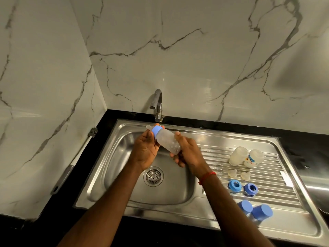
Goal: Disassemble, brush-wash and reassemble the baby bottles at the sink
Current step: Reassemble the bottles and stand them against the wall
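Note:
A clear baby bottle (168,141) with a blue collar (157,131) and a teat (149,127) lies tilted over the sink basin (160,186), teat end up and to the left. My left hand (146,150) grips the collar end. My right hand (187,152) grips the bottle's base. On the drainboard (270,186) stand two clear bottle bodies (238,155) (253,158), two loose teats (232,172) (246,175), two blue collar rings (234,185) (250,189) and two blue caps (245,206) (262,212).
The chrome tap (157,106) rises behind the basin, just above the bottle; no water is visible. A bottle brush (74,159) with a grey handle leans against the left marble wall on the black counter. The drain (153,176) sits mid-basin.

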A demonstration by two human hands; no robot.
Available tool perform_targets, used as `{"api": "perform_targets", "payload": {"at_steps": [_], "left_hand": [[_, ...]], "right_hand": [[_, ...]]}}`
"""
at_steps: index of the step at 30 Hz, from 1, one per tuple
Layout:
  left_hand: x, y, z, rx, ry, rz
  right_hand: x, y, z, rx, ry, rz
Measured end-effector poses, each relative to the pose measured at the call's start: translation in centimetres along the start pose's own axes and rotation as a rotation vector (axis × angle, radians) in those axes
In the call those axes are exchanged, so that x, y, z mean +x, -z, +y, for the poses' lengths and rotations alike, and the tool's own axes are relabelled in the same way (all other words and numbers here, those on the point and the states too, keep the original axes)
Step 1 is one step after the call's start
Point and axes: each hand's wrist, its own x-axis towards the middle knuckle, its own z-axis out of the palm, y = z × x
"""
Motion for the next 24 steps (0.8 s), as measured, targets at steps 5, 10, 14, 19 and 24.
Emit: {"api": "perform_targets", "payload": {"at_steps": [5,10,14,19,24], "left_hand": [[-0.2,0.1,0.0,0.041,-0.023,-0.062],[-0.1,-0.2,-0.3,0.087,-0.042,0.082],[-0.1,0.0,-0.1,0.048,0.013,0.02],[-0.8,0.5,-0.7,-0.026,0.069,-0.021],[-0.8,-0.8,-0.4,-0.052,0.056,0.006]], "right_hand": [[0.1,0.3,-0.5,-0.04,-0.064,0.034],[0.4,0.6,1.3,-1.001,0.565,0.166],[0.2,-0.3,1.9,-0.815,0.531,0.11],[0.8,0.3,0.6,-0.08,-0.104,-0.154],[1.1,0.3,0.2,-0.103,-0.007,-0.134]]}}
